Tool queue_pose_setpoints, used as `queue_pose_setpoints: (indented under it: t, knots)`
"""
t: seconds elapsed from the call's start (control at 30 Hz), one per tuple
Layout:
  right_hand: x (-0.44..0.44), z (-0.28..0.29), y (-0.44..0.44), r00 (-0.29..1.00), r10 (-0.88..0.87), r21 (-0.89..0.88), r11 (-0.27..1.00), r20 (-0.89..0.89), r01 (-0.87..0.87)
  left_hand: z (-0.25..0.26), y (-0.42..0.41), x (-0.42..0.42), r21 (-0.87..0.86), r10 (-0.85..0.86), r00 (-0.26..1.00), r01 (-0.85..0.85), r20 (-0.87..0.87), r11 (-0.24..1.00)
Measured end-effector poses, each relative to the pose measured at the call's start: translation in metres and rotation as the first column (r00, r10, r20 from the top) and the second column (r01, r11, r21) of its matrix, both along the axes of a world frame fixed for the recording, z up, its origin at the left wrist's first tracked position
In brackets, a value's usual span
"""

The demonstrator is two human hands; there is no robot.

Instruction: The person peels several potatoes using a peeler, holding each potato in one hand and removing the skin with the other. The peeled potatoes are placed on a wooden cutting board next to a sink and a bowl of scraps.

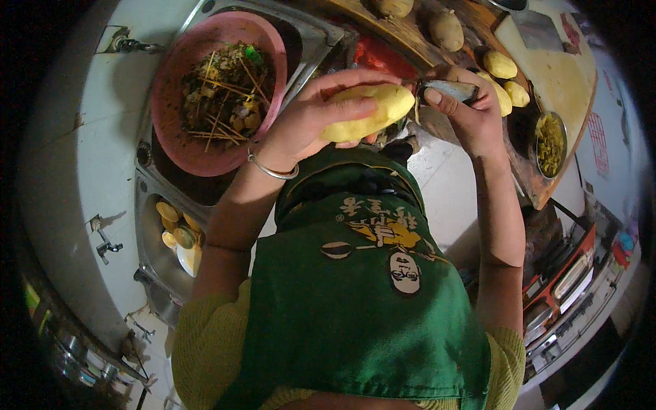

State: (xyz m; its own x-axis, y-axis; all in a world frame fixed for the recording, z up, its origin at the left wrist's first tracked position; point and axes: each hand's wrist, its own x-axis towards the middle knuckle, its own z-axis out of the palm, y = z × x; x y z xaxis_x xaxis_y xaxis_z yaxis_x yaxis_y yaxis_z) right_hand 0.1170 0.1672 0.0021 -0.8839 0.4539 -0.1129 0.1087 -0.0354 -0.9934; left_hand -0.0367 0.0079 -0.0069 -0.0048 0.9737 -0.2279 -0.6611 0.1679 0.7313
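My left hand point(312, 110) is wrapped around a long, peeled yellow potato point(392, 105), lying roughly level above my lap. In my right hand point(474, 120) is a peeler point(452, 90), gripped by its greyish handle just right of the potato's end. Its blade is too small and shadowed to make out. A thin strip of peel point(417, 114) hangs below the tool. Beyond my right hand, several peeled potatoes point(500, 65) rest on the wooden board. Unpeeled potatoes point(447, 32) lie farther back on the same wood.
A pink basin point(165, 110) of food scraps and wooden skewers sits over the sink point(146, 187) at left. Dishes point(189, 259) lie in the near bowl. At right, a metal bowl point(551, 146) of yellow-green food stands by a cutting board point(574, 77). A red plastic bag point(382, 55) is ahead.
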Motion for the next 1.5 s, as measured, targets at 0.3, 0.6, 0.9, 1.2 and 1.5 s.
queue_pose_setpoints:
  t: [0.3, 0.6, 0.9, 1.2, 1.5]
  knots:
    - [-0.011, 0.006, 0.005, 0.981, 0.151, -0.103, 0.985, 0.122, -0.139, -0.003, 0.001, 0.001, -0.015, 0.156, 0.896, -0.177, -0.415, 0.984]
    - [0.021, -0.114, 0.003, 0.884, -0.272, 0.475, 0.878, 0.381, 0.065, -0.027, 0.091, 0.017, 0.013, 0.206, 0.915, -0.214, -0.346, 0.977]
    - [0.063, -0.141, 0.004, 0.87, -0.184, 0.35, 0.937, 0.458, 0.013, -0.087, 0.269, 0.095, 0.321, 0.357, 0.346, -0.158, -0.868, 0.934]
    - [0.094, -0.153, 0.013, 0.849, -0.119, 0.179, 0.983, 0.516, 0.029, -0.096, 0.282, 0.089, 0.383, 0.373, -0.131, -0.06, -0.919, 0.922]
    - [0.095, -0.144, 0.021, 0.872, -0.097, 0.123, 0.991, 0.48, 0.042, -0.102, 0.24, 0.051, 0.02, 0.037, 0.03, -0.434, -0.999, 0.901]
